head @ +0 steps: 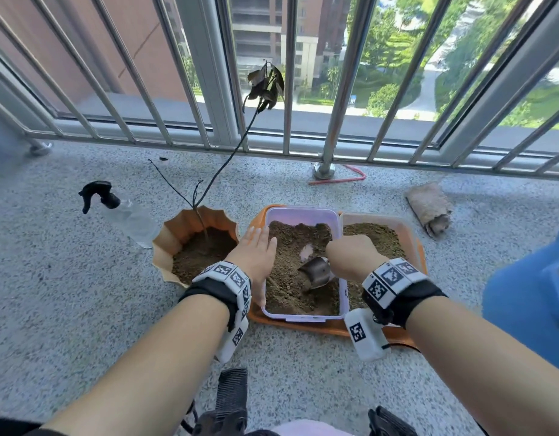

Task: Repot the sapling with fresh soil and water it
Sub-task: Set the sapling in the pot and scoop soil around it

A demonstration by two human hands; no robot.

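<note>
Bright daylight through the railing [334,89] ahead of me, outdoors slightly blown out. Floor [83,278] evenly lit, soft shadows. Wide-angle bends the bars at the edges. My forearms blur slightly near the bottom.

Open floor [67,278] lies left of the pot [190,243] apart from the spray bottle [124,212]. The sapling [237,146] leans up over the pot toward the railing [331,121], which closes off the far side. The soil tub [303,215] stands just beside the pot; a second tub [397,225] crowds its right wall. A rolled cloth [429,212] lies farther right.
</note>
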